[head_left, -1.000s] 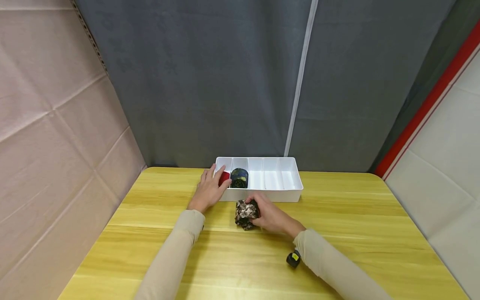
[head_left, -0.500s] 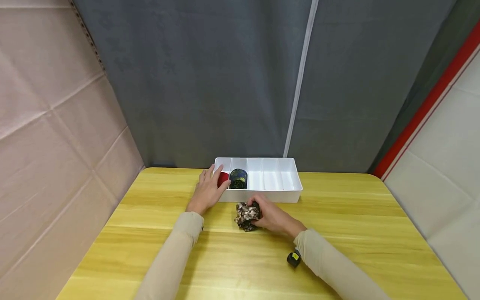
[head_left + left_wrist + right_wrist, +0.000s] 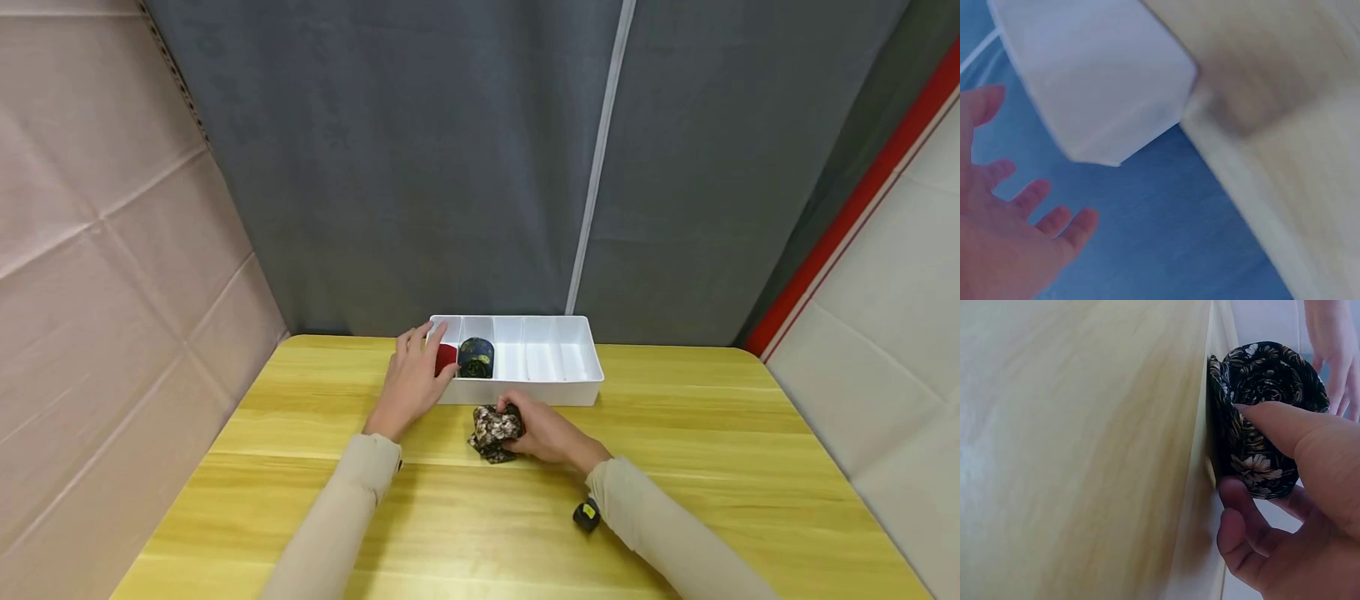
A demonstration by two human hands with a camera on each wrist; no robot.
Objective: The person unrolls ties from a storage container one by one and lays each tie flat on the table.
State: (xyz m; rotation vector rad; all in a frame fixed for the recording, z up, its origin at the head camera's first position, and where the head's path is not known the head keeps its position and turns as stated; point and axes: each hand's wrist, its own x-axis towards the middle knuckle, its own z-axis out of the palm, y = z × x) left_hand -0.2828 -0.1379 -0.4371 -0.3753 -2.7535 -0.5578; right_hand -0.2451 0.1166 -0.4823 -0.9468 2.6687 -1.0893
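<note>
My right hand (image 3: 546, 432) grips a rolled-up piece of black cloth with pale flowers (image 3: 495, 427), in front of the white divided box (image 3: 525, 392). In the right wrist view, the thumb lies across the coiled end of the floral roll (image 3: 1257, 465), other fingers under it, and a loose flap stands out beside the tabletop. My left hand (image 3: 408, 379) is spread at the box's left end, holding nothing. Beside its thumb, a red item (image 3: 446, 357) fills the leftmost compartment. A dark blue and yellow patterned roll (image 3: 477, 354) sits in the second. The left wrist view shows loosely bent fingers near the box wall (image 3: 1104, 81).
The wooden table (image 3: 675, 433) ends at a grey curtain (image 3: 420, 167) behind the box. Pale panels stand on the left (image 3: 112, 333) and right (image 3: 892, 333). A small black device (image 3: 587, 515) hangs at the right wrist. Several box compartments to the right hold nothing.
My left hand has drawn slightly left from the red item. The right hand stays in place, while the floral roll has turned a little in its grip.
</note>
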